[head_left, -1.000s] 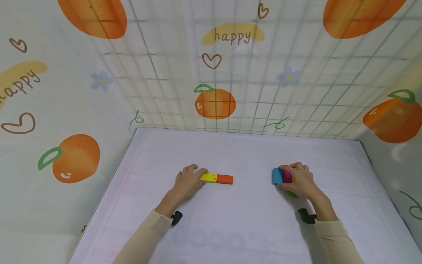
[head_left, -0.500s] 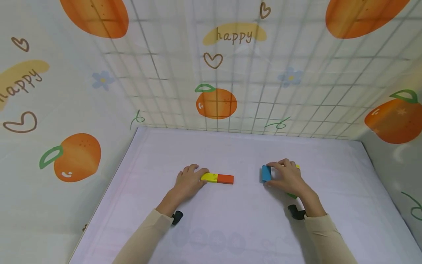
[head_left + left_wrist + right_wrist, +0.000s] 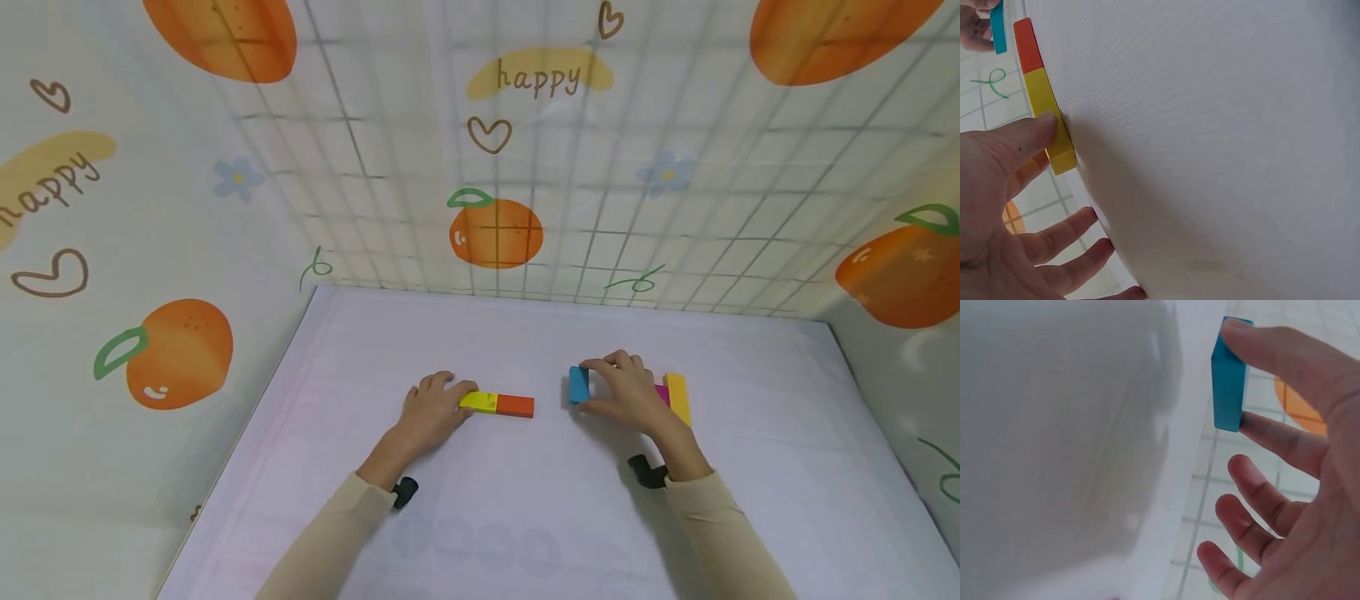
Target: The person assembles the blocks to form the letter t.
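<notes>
My left hand (image 3: pixel 431 415) pinches a yellow block (image 3: pixel 480 402) between thumb and index finger, its other fingers spread on the table. An orange-red block (image 3: pixel 516 406) lies end to end with the yellow one, and in the left wrist view the two form one straight row. My right hand (image 3: pixel 624 392) pinches a blue block (image 3: pixel 578 385) by its two ends between thumb and index finger. In the right wrist view this blue block (image 3: pixel 1229 378) shows close over the table, and the other three fingers hold nothing.
Behind the right hand lie a long yellow block (image 3: pixel 677 398) and a magenta block (image 3: pixel 663 393), partly hidden by the hand. The white table (image 3: pixel 525 492) meets a patterned cloth wall (image 3: pixel 390 225) at the back. Each wrist wears a black camera mount (image 3: pixel 406 492).
The right hand has carried the blue block leftward, away from the yellow and magenta blocks, toward the orange-red block. The left hand stays where it was on the yellow block.
</notes>
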The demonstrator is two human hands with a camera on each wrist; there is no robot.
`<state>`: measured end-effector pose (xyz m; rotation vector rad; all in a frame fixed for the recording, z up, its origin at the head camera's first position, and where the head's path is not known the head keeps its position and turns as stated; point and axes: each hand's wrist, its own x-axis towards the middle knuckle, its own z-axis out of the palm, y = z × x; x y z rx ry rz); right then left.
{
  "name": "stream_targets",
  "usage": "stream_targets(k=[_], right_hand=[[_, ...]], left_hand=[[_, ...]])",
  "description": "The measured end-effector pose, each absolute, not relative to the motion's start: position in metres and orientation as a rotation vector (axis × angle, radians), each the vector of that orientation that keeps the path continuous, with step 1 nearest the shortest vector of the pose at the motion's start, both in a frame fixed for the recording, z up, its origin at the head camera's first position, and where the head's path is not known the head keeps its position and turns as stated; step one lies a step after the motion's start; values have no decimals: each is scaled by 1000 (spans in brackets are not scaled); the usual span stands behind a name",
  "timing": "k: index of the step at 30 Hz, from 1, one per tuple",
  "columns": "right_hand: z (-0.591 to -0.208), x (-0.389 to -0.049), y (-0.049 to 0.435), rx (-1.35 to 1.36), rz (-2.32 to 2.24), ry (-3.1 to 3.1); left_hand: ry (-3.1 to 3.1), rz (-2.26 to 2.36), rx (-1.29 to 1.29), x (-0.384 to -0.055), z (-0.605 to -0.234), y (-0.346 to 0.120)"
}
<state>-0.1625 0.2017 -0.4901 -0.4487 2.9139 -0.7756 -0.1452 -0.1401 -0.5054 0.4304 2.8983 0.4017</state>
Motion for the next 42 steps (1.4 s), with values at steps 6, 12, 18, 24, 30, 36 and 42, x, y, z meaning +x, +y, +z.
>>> stream_targets(k=[6,12,18,24,30,36,42], right_hand=[[-485,-169,184,-494,-791,2908],[-480,-176,165,-511,-780,2898],[-476,-181,148,-525,-762,2893],[-473,-184,134,-577,-762,2901],[-475,-188,119,-584,-759,2902],[-479,-191,104,-587,-740,2901],[-480,-193,92,-577,-723,2896]], left_hand=[[2899,409,426,-145,-505,-139],[2900,409,418,-144,-503,-139],[2900,404,433,-144,-505,-140],[2910,400,444,-145,-505,-140],[2903,398,433,-145,-507,-140],[2898,406,426,-145,-505,-140],[2903,402,447,-144,-502,-140]])
